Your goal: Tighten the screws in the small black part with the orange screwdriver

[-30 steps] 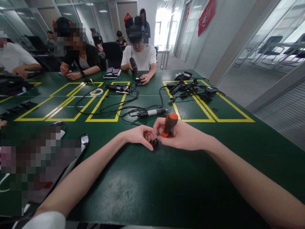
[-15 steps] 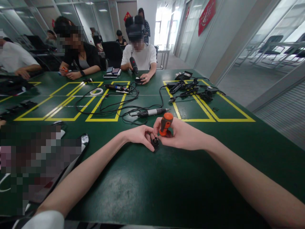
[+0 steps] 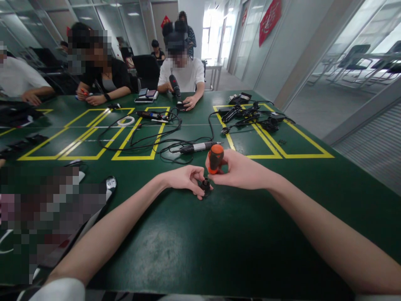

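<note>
Green table [image 3: 194,251] is bearing a black part [image 3: 205,184] being pinched steady by left hand [image 3: 184,177] while, above it, the screwdriver [image 3: 215,158] is being gripped upright by right hand [image 3: 241,171].

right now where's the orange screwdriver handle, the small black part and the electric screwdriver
orange screwdriver handle [image 3: 216,155], head view, its rounded top
small black part [image 3: 206,184], head view, its upper end
electric screwdriver [image 3: 200,146], head view, mid-barrel

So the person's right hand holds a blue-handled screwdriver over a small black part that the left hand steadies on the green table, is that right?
Not quite: the handle is orange and black, not blue. The head view shows the right hand holding the orange-handled screwdriver over the small black part, which the left hand steadies on the green table.
</note>
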Demonstrator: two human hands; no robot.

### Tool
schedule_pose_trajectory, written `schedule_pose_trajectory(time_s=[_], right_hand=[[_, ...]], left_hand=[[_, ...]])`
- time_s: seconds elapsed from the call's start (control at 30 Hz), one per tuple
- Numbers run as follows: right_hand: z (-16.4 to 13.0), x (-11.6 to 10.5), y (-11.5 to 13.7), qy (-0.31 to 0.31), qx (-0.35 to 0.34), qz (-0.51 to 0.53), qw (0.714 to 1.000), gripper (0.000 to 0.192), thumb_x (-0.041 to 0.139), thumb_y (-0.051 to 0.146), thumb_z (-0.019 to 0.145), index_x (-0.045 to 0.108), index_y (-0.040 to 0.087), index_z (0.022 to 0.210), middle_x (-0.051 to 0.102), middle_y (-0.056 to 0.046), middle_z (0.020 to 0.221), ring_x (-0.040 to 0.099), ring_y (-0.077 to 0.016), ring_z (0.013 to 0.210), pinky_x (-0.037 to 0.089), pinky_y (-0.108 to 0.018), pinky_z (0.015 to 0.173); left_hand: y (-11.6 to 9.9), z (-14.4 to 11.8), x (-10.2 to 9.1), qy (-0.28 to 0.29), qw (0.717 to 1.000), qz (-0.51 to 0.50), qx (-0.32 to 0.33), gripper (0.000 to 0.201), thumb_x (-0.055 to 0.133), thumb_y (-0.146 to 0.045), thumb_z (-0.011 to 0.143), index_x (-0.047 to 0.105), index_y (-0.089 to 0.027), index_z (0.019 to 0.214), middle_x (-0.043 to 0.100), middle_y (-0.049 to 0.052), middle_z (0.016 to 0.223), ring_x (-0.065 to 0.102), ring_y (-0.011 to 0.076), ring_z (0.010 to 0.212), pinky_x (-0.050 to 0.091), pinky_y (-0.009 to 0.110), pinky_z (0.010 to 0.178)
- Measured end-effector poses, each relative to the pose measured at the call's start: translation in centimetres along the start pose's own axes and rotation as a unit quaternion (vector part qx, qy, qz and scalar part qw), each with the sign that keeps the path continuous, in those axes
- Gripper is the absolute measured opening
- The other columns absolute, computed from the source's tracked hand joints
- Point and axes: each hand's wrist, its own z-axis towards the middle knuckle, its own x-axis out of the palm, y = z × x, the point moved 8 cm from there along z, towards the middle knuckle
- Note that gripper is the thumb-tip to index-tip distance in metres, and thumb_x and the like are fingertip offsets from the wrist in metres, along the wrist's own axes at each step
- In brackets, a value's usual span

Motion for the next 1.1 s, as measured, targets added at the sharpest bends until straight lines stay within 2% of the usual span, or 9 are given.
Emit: schedule_pose_trajectory(time_s=[0.1, 0.23, 0.3, 0.43, 0.53, 0.73, 0.9, 1.1], right_hand=[[0.2, -0.4, -0.3, 0.011, 0.002, 0.035, 0.999, 0.013, 0.070, 0.028, 0.079, 0.061, 0.019, 0.076, 0.062, 0.001, 0.072, 0.056, -0.0140, 0.067, 0.049, -0.027, 0.063], [0.3, -1.3, -0.8, 0.003, 0.011, 0.046, 0.999, 0.018, 0.081, 0.031, 0.075, 0.068, 0.018, 0.077, 0.068, 0.000, 0.075, 0.061, -0.0153, 0.071, 0.053, -0.030, 0.069], [0.2, -1.5, -1.3, 0.008, 0.028, 0.060, 0.998, 0.019, 0.084, 0.031, 0.072, 0.071, 0.018, 0.077, 0.071, 0.000, 0.076, 0.064, -0.0161, 0.072, 0.055, -0.031, 0.072], [0.2, -1.5, -2.1, 0.012, 0.048, 0.091, 0.995, 0.017, 0.084, 0.027, 0.072, 0.073, 0.016, 0.078, 0.075, -0.002, 0.079, 0.069, -0.0170, 0.073, 0.058, -0.032, 0.074], [0.3, -1.3, -2.2, 0.019, 0.044, 0.125, 0.991, 0.018, 0.083, 0.024, 0.072, 0.071, 0.016, 0.081, 0.076, -0.003, 0.082, 0.071, -0.0163, 0.074, 0.060, -0.032, 0.075], [0.4, -0.9, -2.1, 0.020, 0.042, 0.170, 0.984, 0.030, 0.082, 0.023, 0.073, 0.064, 0.017, 0.096, 0.076, -0.002, 0.083, 0.073, -0.0160, 0.074, 0.062, -0.033, 0.074], [0.3, -0.8, -2.0, 0.011, 0.037, 0.161, 0.986, 0.027, 0.074, 0.017, 0.075, 0.062, 0.018, 0.098, 0.075, -0.002, 0.080, 0.072, -0.0160, 0.073, 0.060, -0.031, 0.073], [0.2, -0.8, -1.9, -0.013, 0.046, 0.119, 0.992, 0.022, 0.076, 0.023, 0.075, 0.061, 0.019, 0.090, 0.070, 0.000, 0.075, 0.071, -0.0172, 0.070, 0.059, -0.031, 0.070]], left_hand=[[0.2, -0.2, -0.1, 0.013, 1.000, -0.016, -0.007, 0.062, 0.098, -0.024, 0.061, 0.058, -0.014, 0.107, 0.075, 0.018, 0.123, 0.080, 0.0192, 0.080, 0.061, 0.030, 0.076], [0.0, -0.6, -0.2, 0.018, 1.000, -0.018, -0.018, 0.057, 0.096, -0.028, 0.066, 0.058, -0.014, 0.106, 0.073, 0.019, 0.128, 0.081, 0.0204, 0.086, 0.060, 0.028, 0.074], [0.0, -0.6, -0.4, 0.015, 1.000, -0.017, -0.022, 0.054, 0.096, -0.031, 0.066, 0.059, -0.014, 0.101, 0.075, 0.018, 0.124, 0.081, 0.0201, 0.085, 0.060, 0.028, 0.073], [0.4, -0.3, -0.9, -0.013, 1.000, -0.023, -0.017, 0.055, 0.100, -0.030, 0.056, 0.057, -0.014, 0.085, 0.080, 0.009, 0.098, 0.079, 0.0177, 0.075, 0.060, 0.025, 0.068], [0.6, 0.0, -1.0, -0.025, 1.000, -0.004, -0.008, 0.055, 0.102, -0.026, 0.050, 0.062, -0.013, 0.086, 0.079, 0.005, 0.086, 0.078, 0.0161, 0.071, 0.060, 0.024, 0.067], [0.3, -0.2, -0.8, -0.007, 1.000, 0.009, -0.010, 0.057, 0.101, -0.025, 0.055, 0.074, -0.012, 0.104, 0.081, 0.008, 0.095, 0.078, 0.0153, 0.075, 0.061, 0.024, 0.073], [0.7, -0.3, -1.1, 0.004, 0.999, -0.005, -0.033, 0.048, 0.100, -0.033, 0.058, 0.079, -0.010, 0.095, 0.081, 0.008, 0.081, 0.078, 0.0154, 0.072, 0.060, 0.023, 0.069], [0.9, -0.1, -1.0, 0.005, 0.999, -0.023, -0.028, 0.044, 0.100, -0.037, 0.057, 0.080, -0.012, 0.087, 0.081, 0.006, 0.077, 0.077, 0.0136, 0.070, 0.060, 0.021, 0.067]])
